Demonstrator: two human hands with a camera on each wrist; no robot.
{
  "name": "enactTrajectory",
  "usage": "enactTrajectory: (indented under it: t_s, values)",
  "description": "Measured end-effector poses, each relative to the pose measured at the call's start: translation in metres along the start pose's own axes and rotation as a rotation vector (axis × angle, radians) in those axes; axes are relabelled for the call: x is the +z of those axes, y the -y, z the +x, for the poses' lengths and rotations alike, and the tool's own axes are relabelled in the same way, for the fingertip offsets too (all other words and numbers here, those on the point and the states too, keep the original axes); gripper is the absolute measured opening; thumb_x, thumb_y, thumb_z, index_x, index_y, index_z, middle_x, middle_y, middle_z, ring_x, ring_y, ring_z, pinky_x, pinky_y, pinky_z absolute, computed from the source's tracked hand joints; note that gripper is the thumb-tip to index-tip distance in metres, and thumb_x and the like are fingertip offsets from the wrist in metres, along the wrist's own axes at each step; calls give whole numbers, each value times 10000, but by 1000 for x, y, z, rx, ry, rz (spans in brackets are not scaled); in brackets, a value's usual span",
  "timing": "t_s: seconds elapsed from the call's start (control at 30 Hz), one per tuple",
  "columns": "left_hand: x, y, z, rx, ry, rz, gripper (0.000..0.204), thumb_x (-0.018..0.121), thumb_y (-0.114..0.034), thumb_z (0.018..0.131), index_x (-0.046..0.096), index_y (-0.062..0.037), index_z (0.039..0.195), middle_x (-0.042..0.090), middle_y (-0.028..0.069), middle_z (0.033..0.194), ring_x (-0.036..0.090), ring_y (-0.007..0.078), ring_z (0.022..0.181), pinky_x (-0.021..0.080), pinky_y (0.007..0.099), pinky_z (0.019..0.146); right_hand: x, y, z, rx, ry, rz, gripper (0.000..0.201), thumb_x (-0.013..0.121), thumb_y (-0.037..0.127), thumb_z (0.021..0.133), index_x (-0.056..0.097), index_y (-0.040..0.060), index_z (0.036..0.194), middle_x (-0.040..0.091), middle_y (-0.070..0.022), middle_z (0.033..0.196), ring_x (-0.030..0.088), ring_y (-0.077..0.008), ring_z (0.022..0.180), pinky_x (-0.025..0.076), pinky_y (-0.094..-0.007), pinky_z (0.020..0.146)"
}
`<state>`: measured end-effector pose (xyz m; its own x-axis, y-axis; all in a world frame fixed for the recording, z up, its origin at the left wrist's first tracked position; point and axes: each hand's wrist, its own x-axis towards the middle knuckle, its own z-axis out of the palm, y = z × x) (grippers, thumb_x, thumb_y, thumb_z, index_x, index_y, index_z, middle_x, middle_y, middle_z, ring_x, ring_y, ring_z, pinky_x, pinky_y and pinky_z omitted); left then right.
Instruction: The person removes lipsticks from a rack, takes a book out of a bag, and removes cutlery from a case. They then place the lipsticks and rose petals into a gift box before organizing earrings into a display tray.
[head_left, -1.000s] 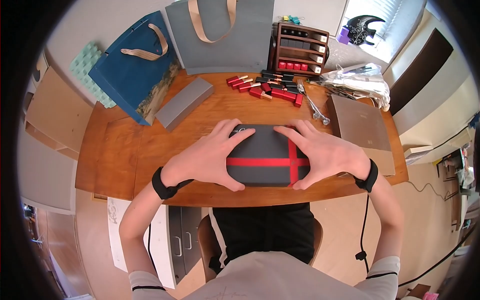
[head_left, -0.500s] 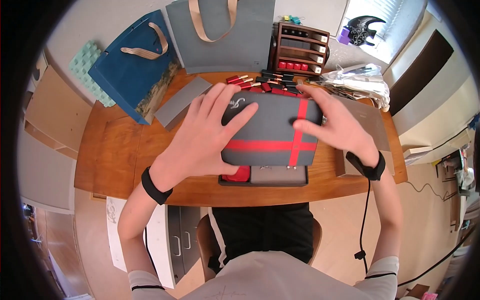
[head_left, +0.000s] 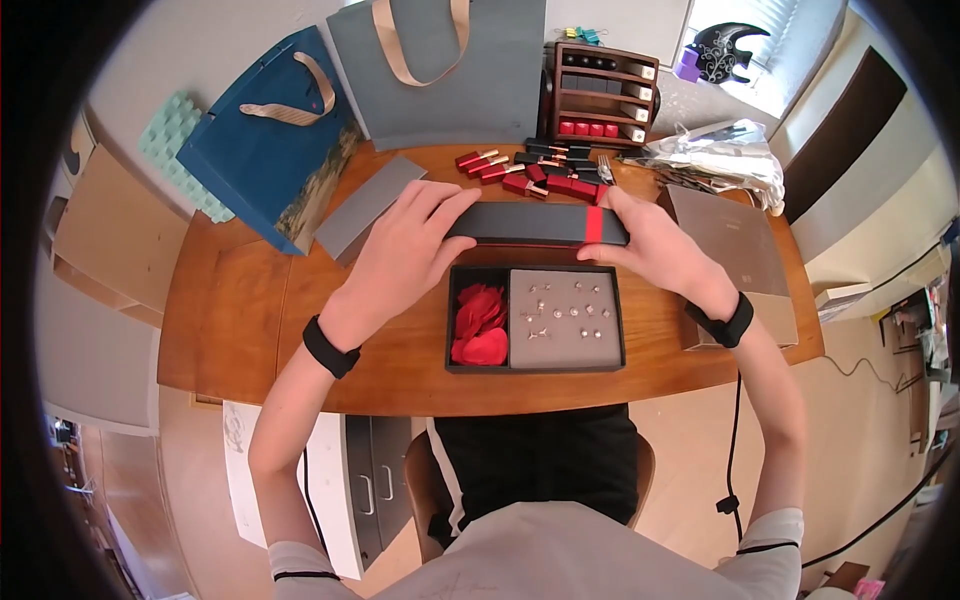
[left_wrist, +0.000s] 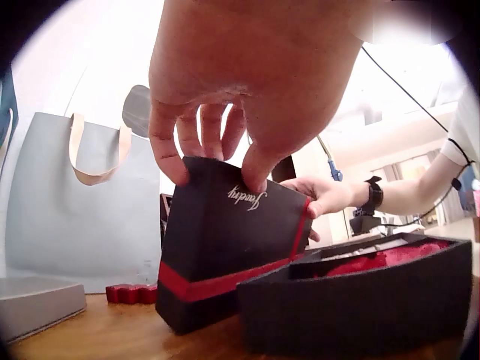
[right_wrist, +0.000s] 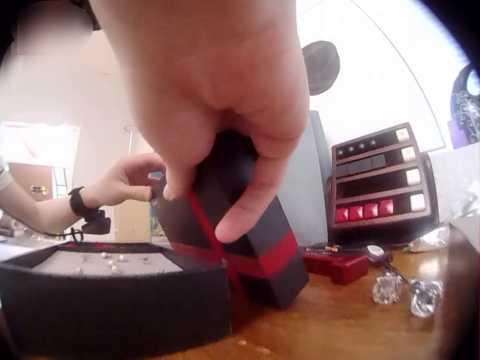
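Lid (head_left: 537,225) — off the box base (head_left: 535,318) since a second ago; I see it stood on edge just behind the base. Left hand (head_left: 405,250) and right hand (head_left: 648,240) pinch its ends — contents exposed, opening done.

- Tiny pieces on grey insert (head_left: 563,318): too small to ID.
- Lid (head_left: 537,225) top face hidden in head view, edge-on.
- Grey bag (head_left: 440,70) cut off at top edge.
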<state>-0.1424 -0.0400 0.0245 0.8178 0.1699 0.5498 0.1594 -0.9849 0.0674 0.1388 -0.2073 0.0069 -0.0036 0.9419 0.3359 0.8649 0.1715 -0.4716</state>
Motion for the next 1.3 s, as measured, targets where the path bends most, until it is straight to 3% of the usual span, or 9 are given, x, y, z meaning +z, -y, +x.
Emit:
enactTrajectory:
  t_s: [0.07,0.17,0.27,0.47,0.77,0.9,1.07,1.27,1.3]
  values:
    - [3,0,3,20,1,3,461,763,-152,883,610,-62,1309,638,120,1195,583,349,1126,519,420,914,1,1,-2,15,11,34,518,798,389,891,486,-10,1002,594,-240,897,588,-468,888,480,-479,772]
    - [6,0,4,-2,40,-33,394,755,-142,880,633,-47,1242,642,110,1133,599,327,1062,536,414,861,8,-5,-4,-74,-29,-29,440,775,329,931,514,-9,1037,618,-201,876,602,-408,827,494,-425,747]
    - [14,6,0,-38,113,-106,315,744,-127,883,657,-42,1174,658,107,1052,621,316,994,541,415,830,5,-3,-6,14,133,32,351,714,301,977,544,-4,1012,630,-197,901,618,-402,855,498,-435,760]
    - [33,19,-10,-60,129,-202,206,719,-113,921,690,-46,1114,671,129,950,655,333,868,539,400,758,14,-10,-8,-104,104,-58,202,653,222,996,633,22,1014,664,-178,909,645,-393,879,517,-453,800]
    - [40,22,-16,-34,236,-279,151,660,-154,971,711,-33,1044,682,146,895,666,359,840,540,420,741,21,-5,-6,-8,269,-36,242,588,216,1019,719,16,978,719,-192,906,677,-405,889,536,-480,815]
    - [32,21,-16,-19,376,-277,209,658,-243,983,734,-57,1040,678,139,863,663,364,788,539,435,713,23,-3,-11,-38,362,-28,267,588,237,1024,686,-8,1065,689,-203,1048,650,-409,1001,526,-467,881]
    - [34,18,-19,-10,352,-232,241,655,-294,983,751,-83,1049,668,136,836,665,363,768,542,440,699,6,2,-31,-58,195,-229,427,663,291,984,583,-29,1255,538,-207,1407,538,-413,1261,485,-443,1025]
    - [32,7,-13,-54,425,-183,256,639,-294,997,749,-70,1056,658,146,840,659,365,784,536,442,707,-34,-16,-65,491,322,-845,849,844,511,790,505,-91,1283,498,-360,1359,500,-487,1327,560,-467,968]
    - [33,7,-12,-58,446,-187,255,640,-287,998,747,-66,1066,656,148,849,656,365,797,531,441,715,-38,-26,-68,566,454,-850,1115,792,621,786,340,-124,1481,401,-477,1426,502,-520,1335,576,-454,920]
